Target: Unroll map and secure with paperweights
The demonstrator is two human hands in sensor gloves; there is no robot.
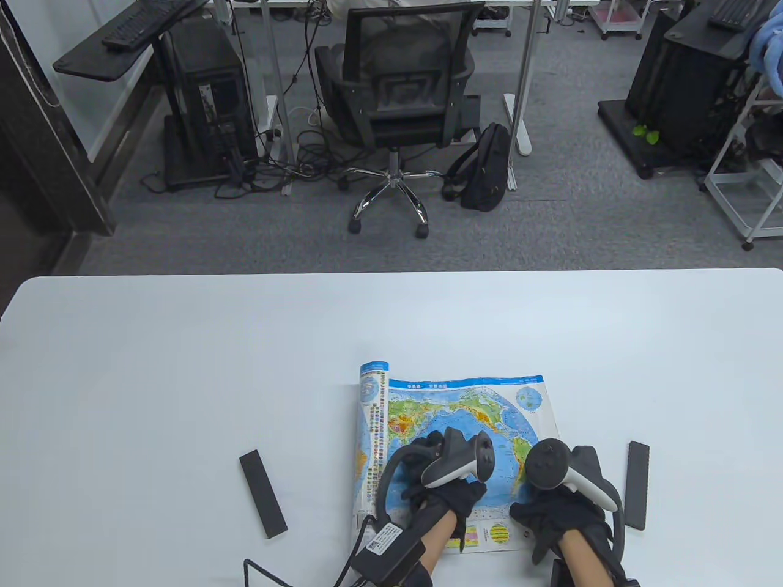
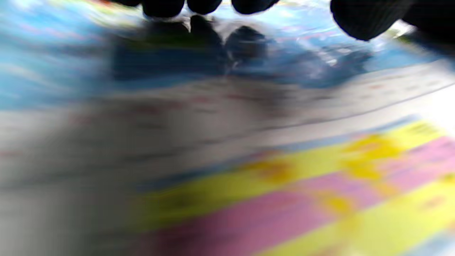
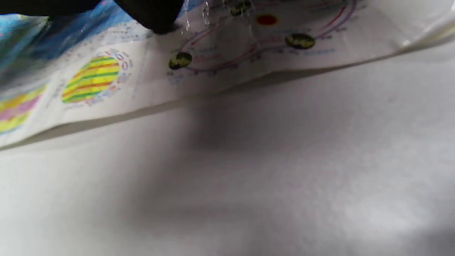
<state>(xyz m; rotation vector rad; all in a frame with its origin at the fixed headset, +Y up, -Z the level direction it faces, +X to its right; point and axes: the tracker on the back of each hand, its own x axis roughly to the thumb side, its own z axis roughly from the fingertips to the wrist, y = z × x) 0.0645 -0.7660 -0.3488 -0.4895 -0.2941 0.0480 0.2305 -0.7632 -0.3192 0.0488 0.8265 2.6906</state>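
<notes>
A colourful world map (image 1: 465, 409) lies partly unrolled on the white table (image 1: 183, 367), its left part still a roll (image 1: 370, 428). My left hand (image 1: 437, 483) rests flat on the map's middle, fingers spread; the blurred left wrist view shows its fingertips (image 2: 202, 5) on the glossy sheet (image 2: 249, 177). My right hand (image 1: 560, 507) presses the map's near right part; in the right wrist view one gloved finger (image 3: 153, 16) touches the map (image 3: 220, 60) near its edge. Two black bar paperweights lie on the table, one to the left (image 1: 262, 501), one to the right (image 1: 637, 484), both off the map.
The table's far edge (image 1: 391, 273) faces an office chair (image 1: 397, 92) and a backpack (image 1: 486, 168) on the floor. A cable and black box (image 1: 382, 547) hang from my left wrist over the map's near left corner.
</notes>
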